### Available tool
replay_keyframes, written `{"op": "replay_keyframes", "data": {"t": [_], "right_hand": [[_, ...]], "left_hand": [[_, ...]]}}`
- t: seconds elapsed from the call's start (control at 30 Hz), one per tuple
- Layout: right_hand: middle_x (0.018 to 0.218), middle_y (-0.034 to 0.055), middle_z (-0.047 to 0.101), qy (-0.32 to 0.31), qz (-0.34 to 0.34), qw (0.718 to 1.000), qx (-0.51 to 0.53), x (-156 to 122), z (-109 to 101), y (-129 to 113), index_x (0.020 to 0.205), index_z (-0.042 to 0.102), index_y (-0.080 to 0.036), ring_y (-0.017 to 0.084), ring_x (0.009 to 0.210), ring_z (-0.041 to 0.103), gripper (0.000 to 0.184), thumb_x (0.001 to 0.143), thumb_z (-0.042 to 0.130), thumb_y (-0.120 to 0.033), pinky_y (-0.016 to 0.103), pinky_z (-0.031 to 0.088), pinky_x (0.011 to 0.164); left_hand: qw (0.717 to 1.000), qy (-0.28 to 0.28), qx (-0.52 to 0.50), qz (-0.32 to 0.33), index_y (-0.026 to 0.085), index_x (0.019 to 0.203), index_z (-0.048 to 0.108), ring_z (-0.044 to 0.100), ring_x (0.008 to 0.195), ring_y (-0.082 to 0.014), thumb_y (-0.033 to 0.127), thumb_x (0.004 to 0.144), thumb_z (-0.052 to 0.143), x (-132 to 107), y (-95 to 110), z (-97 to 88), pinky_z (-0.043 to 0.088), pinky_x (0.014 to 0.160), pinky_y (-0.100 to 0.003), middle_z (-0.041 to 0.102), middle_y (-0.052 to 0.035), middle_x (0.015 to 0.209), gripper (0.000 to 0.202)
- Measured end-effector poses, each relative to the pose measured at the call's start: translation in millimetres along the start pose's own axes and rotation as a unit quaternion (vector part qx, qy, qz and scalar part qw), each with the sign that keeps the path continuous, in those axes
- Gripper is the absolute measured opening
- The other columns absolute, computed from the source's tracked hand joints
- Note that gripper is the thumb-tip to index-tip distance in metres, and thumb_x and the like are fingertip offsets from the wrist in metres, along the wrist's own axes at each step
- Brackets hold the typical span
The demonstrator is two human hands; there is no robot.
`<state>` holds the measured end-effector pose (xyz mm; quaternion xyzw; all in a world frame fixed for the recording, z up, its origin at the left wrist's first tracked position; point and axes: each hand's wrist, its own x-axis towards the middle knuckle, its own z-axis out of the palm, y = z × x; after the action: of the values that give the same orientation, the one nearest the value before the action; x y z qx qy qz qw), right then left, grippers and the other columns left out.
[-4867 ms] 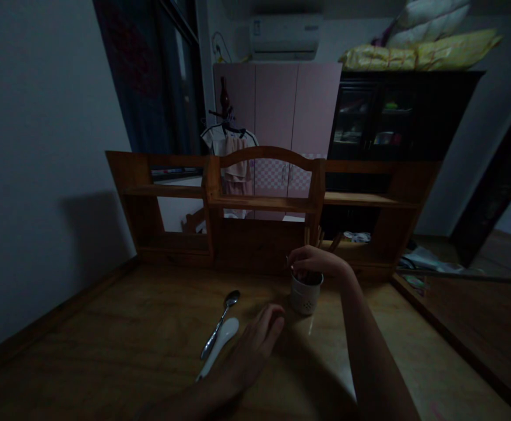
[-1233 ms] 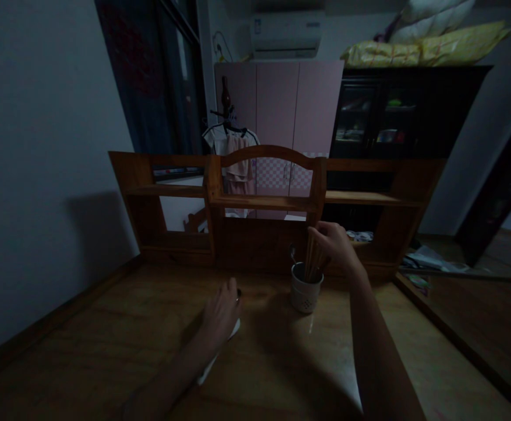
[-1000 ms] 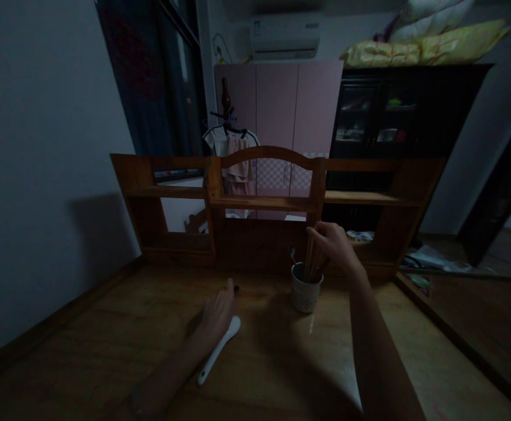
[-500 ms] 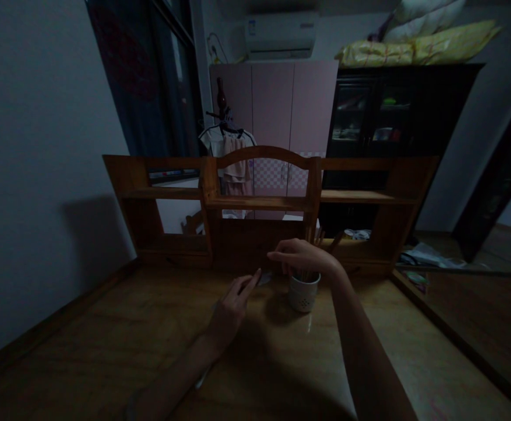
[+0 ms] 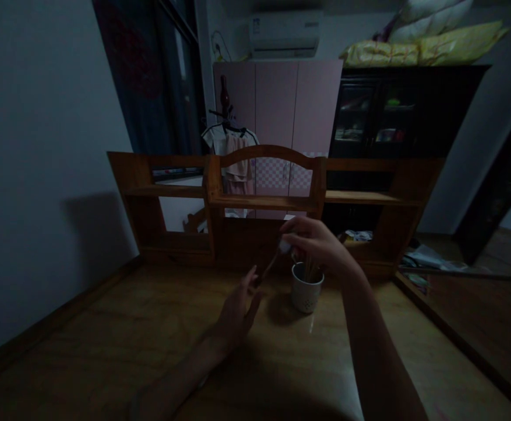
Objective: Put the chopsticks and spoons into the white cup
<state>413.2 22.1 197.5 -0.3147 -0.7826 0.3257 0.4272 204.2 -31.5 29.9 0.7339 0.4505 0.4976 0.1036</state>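
My right hand (image 5: 314, 242) is closed at the pale head of a slim spoon-like utensil (image 5: 271, 266), just above the rim of a white cup (image 5: 307, 292). The utensil's brown handle slants down and left to my left hand (image 5: 235, 313). The thumb and fingers of my left hand are apart, with the handle's end between or beside them; contact is unclear in the dim light. Thin sticks like chopsticks (image 5: 311, 270) stand in the cup, partly behind my right hand. A small pale object (image 5: 203, 382) is mostly hidden beneath my left forearm.
The wooden tabletop (image 5: 119, 327) has a wooden shelf unit (image 5: 262, 203) along its back edge. A wall (image 5: 40, 175) borders the left side. Clothes (image 5: 235, 158) hang behind the shelf, before a pink wardrobe (image 5: 275, 105) and a dark cabinet (image 5: 413, 117).
My right hand has closed on the utensil's pale head and raised it, so the utensil slants upward. My left hand's fingers have spread from their pinch. The view has shifted slightly.
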Motion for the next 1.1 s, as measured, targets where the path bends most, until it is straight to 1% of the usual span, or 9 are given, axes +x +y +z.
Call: {"op": "replay_keyframes", "data": {"t": [0.07, 0.13, 0.2, 0.27, 0.33, 0.53, 0.77, 0.97, 1.1], "right_hand": [[0.068, 0.0000, 0.060, 0.139, -0.032, 0.990, 0.003, -4, -17, -5, 0.105, 0.059, -0.016, 0.010, 0.049, 0.053, 0.032, 0.080, 0.064, -0.036, 0.018, 0.041, 0.044], [0.068, 0.0008, 0.061, 0.241, -0.059, 0.969, -0.014, -10, -33, -7, 0.105, 0.059, -0.016, 0.011, 0.049, 0.054, 0.034, 0.080, 0.065, -0.039, 0.019, 0.042, 0.044], [0.068, 0.0023, 0.063, 0.303, -0.067, 0.950, -0.043, -16, -46, -5, 0.102, 0.061, -0.016, 0.012, 0.050, 0.056, 0.033, 0.081, 0.065, -0.041, 0.019, 0.043, 0.044], [0.068, 0.0035, 0.064, 0.324, -0.057, 0.941, -0.078, -19, -55, 1, 0.097, 0.063, -0.016, 0.013, 0.050, 0.058, 0.031, 0.081, 0.064, -0.042, 0.020, 0.044, 0.043], [0.066, 0.0042, 0.065, 0.308, -0.028, 0.945, -0.110, -19, -59, 10, 0.091, 0.065, -0.015, 0.014, 0.048, 0.059, 0.028, 0.081, 0.065, -0.041, 0.021, 0.044, 0.042], [0.062, 0.0033, 0.066, 0.191, 0.059, 0.962, -0.185, -11, -53, 30, 0.083, 0.062, -0.016, 0.018, 0.048, 0.064, 0.014, 0.079, 0.066, -0.029, 0.020, 0.045, 0.040], [0.063, 0.0030, 0.065, 0.061, 0.112, 0.981, -0.144, -13, -42, 36, 0.083, 0.055, -0.017, 0.020, 0.050, 0.066, 0.008, 0.080, 0.062, -0.020, 0.022, 0.050, 0.040], [0.063, 0.0011, 0.065, 0.051, 0.078, 0.977, -0.190, -15, -44, 28, 0.089, 0.055, -0.017, 0.017, 0.049, 0.065, 0.008, 0.083, 0.058, -0.021, 0.019, 0.047, 0.039], [0.061, 0.0001, 0.064, 0.068, 0.044, 0.970, -0.230, -17, -50, 17, 0.089, 0.057, -0.017, 0.015, 0.051, 0.064, 0.008, 0.085, 0.057, -0.023, 0.018, 0.046, 0.043]], "left_hand": [[1.000, 0.003, -0.005, -0.006, 0.024, 0.145, 0.024, 0.056, 0.106, -0.0180, 0.033, 0.096, 0.041, 0, 3, -0.2, 0.045, 0.096, -0.036, 0.053, -0.0101, 0.126, 0.052], [1.000, 0.005, -0.011, -0.013, 0.024, 0.144, 0.026, 0.058, 0.100, -0.0167, 0.033, 0.097, 0.039, 1, 3, 0.7, 0.046, 0.093, -0.035, 0.054, -0.0089, 0.121, 0.050], [1.000, 0.004, -0.011, -0.021, 0.025, 0.142, 0.030, 0.058, 0.097, -0.0160, 0.032, 0.097, 0.039, 1, 3, 2.2, 0.047, 0.091, -0.034, 0.055, -0.0075, 0.118, 0.047], [0.999, -0.003, -0.011, -0.030, 0.026, 0.139, 0.035, 0.057, 0.098, -0.0159, 0.031, 0.097, 0.038, 1, 2, 3.8, 0.047, 0.090, -0.033, 0.055, -0.0067, 0.115, 0.043], [0.999, -0.014, -0.013, -0.037, 0.026, 0.137, 0.038, 0.056, 0.102, -0.0165, 0.031, 0.097, 0.038, 2, 1, 5.3, 0.046, 0.092, -0.033, 0.055, -0.0066, 0.116, 0.041], [0.998, -0.025, -0.013, -0.059, 0.025, 0.134, 0.043, 0.056, 0.105, -0.0186, 0.032, 0.096, 0.040, 2, -5, 7.7, 0.046, 0.092, -0.035, 0.054, -0.0083, 0.118, 0.039], [0.998, -0.040, -0.012, -0.049, 0.025, 0.134, 0.043, 0.054, 0.110, -0.0186, 0.028, 0.097, 0.036, 2, -4, 7.3, 0.045, 0.095, -0.036, 0.054, -0.0076, 0.119, 0.038], [0.998, -0.040, -0.009, -0.040, 0.025, 0.133, 0.043, 0.055, 0.107, -0.0188, 0.027, 0.096, 0.038, 2, -8, 9.3, 0.045, 0.094, -0.035, 0.054, -0.0079, 0.118, 0.037], [0.999, -0.032, -0.016, -0.038, 0.026, 0.133, 0.044, 0.056, 0.104, -0.0188, 0.027, 0.095, 0.039, 2, -8, 10.0, 0.048, 0.090, -0.034, 0.054, -0.0076, 0.116, 0.038]]}}
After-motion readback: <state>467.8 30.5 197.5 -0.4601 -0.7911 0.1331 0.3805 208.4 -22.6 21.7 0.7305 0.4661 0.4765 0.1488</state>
